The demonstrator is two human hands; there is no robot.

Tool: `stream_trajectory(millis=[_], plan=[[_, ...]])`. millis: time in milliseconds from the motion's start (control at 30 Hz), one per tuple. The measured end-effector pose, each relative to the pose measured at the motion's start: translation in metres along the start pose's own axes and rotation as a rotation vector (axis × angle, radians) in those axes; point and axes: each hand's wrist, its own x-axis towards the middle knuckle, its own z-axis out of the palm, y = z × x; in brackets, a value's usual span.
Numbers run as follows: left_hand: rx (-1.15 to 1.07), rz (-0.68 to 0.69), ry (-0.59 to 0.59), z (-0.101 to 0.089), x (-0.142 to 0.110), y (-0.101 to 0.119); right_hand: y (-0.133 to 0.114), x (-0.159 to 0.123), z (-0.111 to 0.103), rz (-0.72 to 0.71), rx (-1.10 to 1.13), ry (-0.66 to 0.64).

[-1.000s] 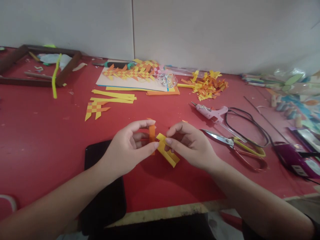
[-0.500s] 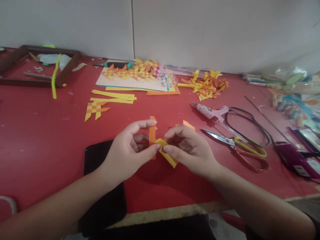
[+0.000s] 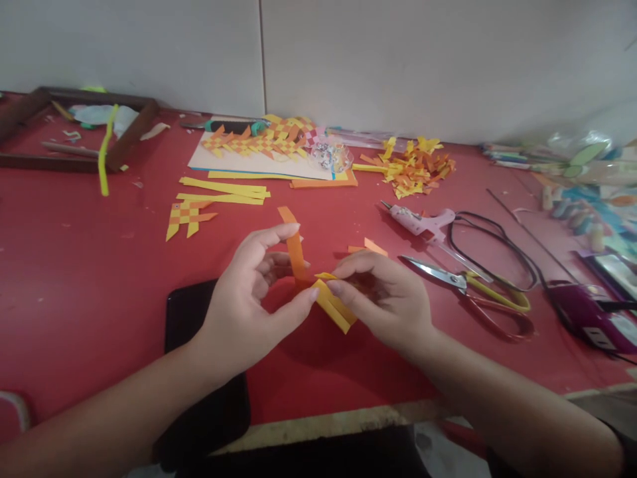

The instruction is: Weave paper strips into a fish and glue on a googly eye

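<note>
Between the fingers of my left hand (image 3: 263, 285) is an orange paper strip (image 3: 294, 252), its upper end sticking up past the fingertips. My left thumb reaches to the edge of folded yellow paper strips (image 3: 336, 311). My right hand (image 3: 383, 292) pinches those yellow strips between thumb and fingers. The orange strip's lower end runs toward the yellow ones; how they join is hidden by the fingers. Behind my right hand lies an orange paper piece (image 3: 374, 247). A finished-looking woven paper fish (image 3: 186, 216), yellow and orange, rests on the red table (image 3: 119, 279) at left.
Scissors (image 3: 468, 285) and a pink glue gun (image 3: 423, 222) with its cord lie to the right. Behind are yellow strips (image 3: 223, 189), paper scraps (image 3: 418, 169) and woven fish (image 3: 259, 143). A black phone-like slab (image 3: 213, 411) sits under my left forearm; a wooden frame (image 3: 134, 129) stands at far left.
My left fingers have risen slightly and moved left, tilting the orange strip so its top leans left. My right hand still pinches the yellow strips, nearly in place.
</note>
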Motion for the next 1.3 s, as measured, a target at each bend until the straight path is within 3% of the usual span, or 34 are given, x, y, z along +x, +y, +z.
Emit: stream_trajectory(millis=[133, 233, 433, 733, 1300], plan=[[0.05, 0.116, -0.006, -0.0028, -0.0017, -0.0032, -0.0035, 0.001, -0.0037, -0.371, -0.287, 0.029], [0.091, 0.172, -0.042, -0.0054, -0.0011, -0.0061, -0.005, 0.0035, -0.0048, -0.488, -0.316, 0.059], [0.204, 0.17, -0.03, -0.006, 0.0, -0.0064, -0.0025, 0.0026, -0.0043, -0.313, -0.149, 0.0], [0.312, 0.183, -0.114, -0.0077, -0.0006, -0.0079, -0.0042, -0.0016, 0.0001, 0.03, 0.052, -0.037], [0.386, 0.174, -0.156, -0.0072, -0.0034, -0.006, -0.0077, -0.0001, -0.0016, 0.064, 0.042, -0.04]])
